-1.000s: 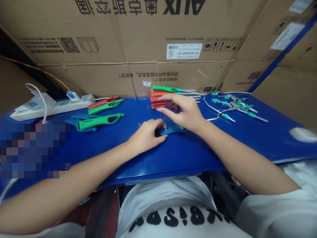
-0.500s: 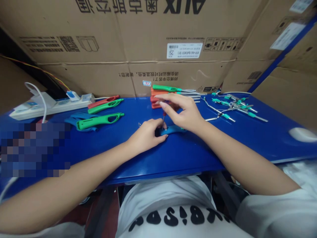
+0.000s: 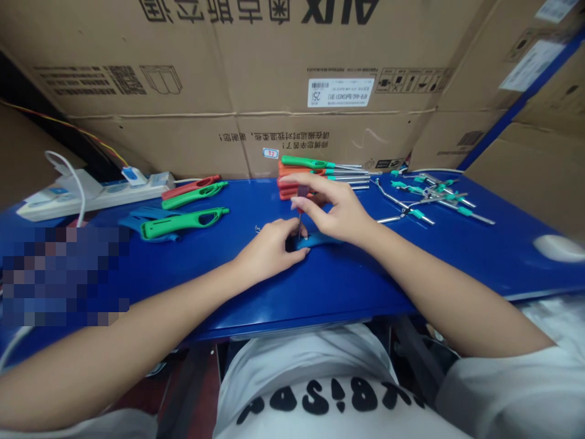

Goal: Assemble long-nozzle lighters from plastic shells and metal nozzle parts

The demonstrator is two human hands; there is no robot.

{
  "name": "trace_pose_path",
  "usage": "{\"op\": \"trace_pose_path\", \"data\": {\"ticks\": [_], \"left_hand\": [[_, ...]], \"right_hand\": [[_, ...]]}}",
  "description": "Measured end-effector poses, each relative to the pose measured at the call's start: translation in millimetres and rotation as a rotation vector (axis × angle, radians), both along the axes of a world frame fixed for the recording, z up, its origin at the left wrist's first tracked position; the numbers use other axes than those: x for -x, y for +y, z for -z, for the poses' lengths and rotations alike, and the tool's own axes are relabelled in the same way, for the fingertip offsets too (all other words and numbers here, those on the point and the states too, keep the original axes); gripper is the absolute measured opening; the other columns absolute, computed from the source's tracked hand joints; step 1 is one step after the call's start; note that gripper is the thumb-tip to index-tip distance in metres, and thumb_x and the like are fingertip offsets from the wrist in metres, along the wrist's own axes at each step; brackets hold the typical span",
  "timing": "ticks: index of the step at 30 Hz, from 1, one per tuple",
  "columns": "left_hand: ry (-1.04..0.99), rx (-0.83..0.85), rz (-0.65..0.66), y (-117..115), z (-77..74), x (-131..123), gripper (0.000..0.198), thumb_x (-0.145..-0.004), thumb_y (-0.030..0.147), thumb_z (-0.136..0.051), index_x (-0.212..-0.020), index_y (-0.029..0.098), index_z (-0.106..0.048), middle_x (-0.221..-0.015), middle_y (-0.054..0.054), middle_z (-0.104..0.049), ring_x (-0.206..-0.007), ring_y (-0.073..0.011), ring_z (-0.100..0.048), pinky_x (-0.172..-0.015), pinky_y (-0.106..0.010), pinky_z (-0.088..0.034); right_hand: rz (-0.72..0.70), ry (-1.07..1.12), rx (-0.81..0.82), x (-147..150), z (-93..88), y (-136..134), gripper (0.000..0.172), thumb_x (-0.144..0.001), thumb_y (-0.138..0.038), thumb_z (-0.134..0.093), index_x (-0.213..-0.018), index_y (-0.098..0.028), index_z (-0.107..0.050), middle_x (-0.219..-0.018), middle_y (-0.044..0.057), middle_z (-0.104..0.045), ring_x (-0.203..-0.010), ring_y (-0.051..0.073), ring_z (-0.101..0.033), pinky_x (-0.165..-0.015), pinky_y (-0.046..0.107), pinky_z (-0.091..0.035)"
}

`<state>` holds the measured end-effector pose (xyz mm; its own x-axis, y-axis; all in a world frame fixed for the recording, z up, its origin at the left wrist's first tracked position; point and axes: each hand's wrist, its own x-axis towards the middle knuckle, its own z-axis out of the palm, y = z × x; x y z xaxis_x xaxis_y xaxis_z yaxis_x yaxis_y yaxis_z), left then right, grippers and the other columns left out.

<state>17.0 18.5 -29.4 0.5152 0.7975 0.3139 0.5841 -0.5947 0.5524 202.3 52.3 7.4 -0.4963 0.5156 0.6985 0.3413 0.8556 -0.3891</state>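
Note:
My left hand (image 3: 276, 247) is closed around the left end of a blue lighter handle (image 3: 322, 238), pressing it against the table. A metal rod runs out of the handle's right side, partly hidden by my right wrist. My right hand (image 3: 336, 206) grips a small screwdriver (image 3: 302, 202) with a dark red handle between thumb and fingers. The screwdriver stands nearly upright, its thin shaft reaching down to the blue handle beside my left thumb. Small screws (image 3: 258, 230) lie just left of my left hand.
Behind my hands is a stack of orange, red and green long-nosed lighters (image 3: 307, 162). Metal rods with teal parts (image 3: 439, 196) lie to the right, near a white rounded object (image 3: 558, 249). Green handle shells (image 3: 185, 223) and a power strip (image 3: 98, 196) are left. Cardboard (image 3: 192, 116) stands behind.
My right hand has shifted slightly left and its thumb has dropped a little, exposing more of the screwdriver's handle. My left hand and the blue handle stay in place.

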Motion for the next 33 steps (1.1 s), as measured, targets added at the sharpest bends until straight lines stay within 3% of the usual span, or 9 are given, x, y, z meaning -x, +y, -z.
{"op": "trace_pose_path", "data": {"ticks": [3, 5, 9, 13, 15, 19, 24, 29, 33], "left_hand": [[0.005, -0.004, 0.007, -0.4, 0.0, 0.0, 0.015, -0.083, 0.025, -0.070, -0.094, 0.021, -0.061, -0.095, -0.002, -0.071, -0.088, -0.0224, -0.067, -0.082, -0.036, -0.051], [0.003, -0.002, 0.006, -0.3, 0.2, 0.0, 0.015, -0.083, 0.026, -0.069, -0.094, 0.021, -0.061, -0.094, -0.002, -0.071, -0.087, -0.0222, -0.067, -0.081, -0.035, -0.052], [0.005, 0.000, -0.011, -0.5, 0.0, -0.3, 0.016, -0.082, 0.027, -0.070, -0.093, 0.020, -0.060, -0.092, -0.002, -0.071, -0.084, -0.0219, -0.067, -0.078, -0.034, -0.052], [0.006, -0.010, 0.002, -0.6, -0.1, -0.2, 0.015, -0.082, 0.024, -0.070, -0.093, 0.021, -0.060, -0.095, -0.002, -0.071, -0.087, -0.0218, -0.067, -0.081, -0.034, -0.052], [0.002, -0.013, 0.006, -0.4, 0.6, 0.1, 0.015, -0.082, 0.024, -0.070, -0.093, 0.021, -0.060, -0.094, -0.002, -0.071, -0.087, -0.0218, -0.067, -0.081, -0.034, -0.052], [-0.008, -0.003, -0.007, -0.3, 1.9, 0.3, 0.016, -0.083, 0.026, -0.071, -0.093, 0.020, -0.060, -0.093, -0.003, -0.071, -0.085, -0.0224, -0.068, -0.078, -0.034, -0.052], [-0.005, -0.023, 0.007, -0.5, 0.6, -0.5, 0.016, -0.082, 0.023, -0.071, -0.094, 0.020, -0.061, -0.096, -0.002, -0.071, -0.088, -0.0216, -0.068, -0.082, -0.034, -0.052], [-0.011, -0.007, -0.002, -0.2, 0.9, 0.1, 0.016, -0.082, 0.026, -0.071, -0.093, 0.019, -0.060, -0.091, -0.003, -0.070, -0.083, -0.0217, -0.067, -0.077, -0.034, -0.052], [-0.008, -0.014, 0.010, -0.6, 0.3, 0.3, 0.016, -0.082, 0.024, -0.071, -0.094, 0.019, -0.061, -0.094, -0.003, -0.071, -0.085, -0.0215, -0.067, -0.079, -0.034, -0.051]], "right_hand": [[0.078, -0.013, -0.094, -1.7, -0.4, 1.5, 0.032, -0.097, -0.045, -0.061, -0.113, -0.019, -0.070, -0.110, 0.008, -0.075, -0.096, 0.021, -0.071, -0.089, 0.034, -0.057], [0.024, -0.032, -0.055, -1.4, -1.2, 1.2, 0.036, -0.102, -0.044, -0.049, -0.124, -0.020, -0.065, -0.119, 0.008, -0.073, -0.095, 0.019, -0.071, -0.087, 0.034, -0.058], [-0.108, -0.043, 0.112, 0.2, -0.4, -0.1, 0.044, -0.107, -0.036, -0.035, -0.148, -0.022, -0.045, -0.118, 0.005, -0.072, -0.068, 0.011, -0.068, -0.072, 0.028, -0.059], [0.086, -0.042, -0.045, -1.9, -1.2, -0.8, 0.035, -0.096, -0.045, -0.061, -0.121, -0.022, -0.068, -0.114, 0.006, -0.075, -0.085, 0.018, -0.071, -0.086, 0.032, -0.057], [0.066, -0.058, -0.054, -2.0, -2.6, -1.5, 0.035, -0.099, -0.045, -0.055, -0.124, -0.022, -0.067, -0.119, 0.007, -0.074, -0.095, 0.020, -0.071, -0.091, 0.034, -0.056], [-0.101, -0.059, 0.085, 0.2, -2.8, -2.6, 0.043, -0.107, -0.035, -0.035, -0.146, -0.023, -0.050, -0.115, 0.004, -0.073, -0.075, 0.013, -0.070, -0.077, 0.030, -0.058], [0.062, -0.049, -0.078, -0.8, -1.4, -1.9, 0.035, -0.096, -0.047, -0.060, -0.117, -0.021, -0.070, -0.109, 0.006, -0.076, -0.080, 0.017, -0.070, -0.082, 0.031, -0.057], [-0.100, -0.032, 0.083, 1.8, 0.9, -1.4, 0.043, -0.108, -0.038, -0.034, -0.145, -0.023, -0.049, -0.117, 0.005, -0.073, -0.071, 0.011, -0.068, -0.073, 0.028, -0.058], [0.027, -0.021, -0.028, 0.1, 1.4, 0.0, 0.035, -0.099, -0.044, -0.056, -0.123, -0.020, -0.066, -0.107, 0.006, -0.075, -0.079, 0.015, -0.070, -0.079, 0.029, -0.056]]}}
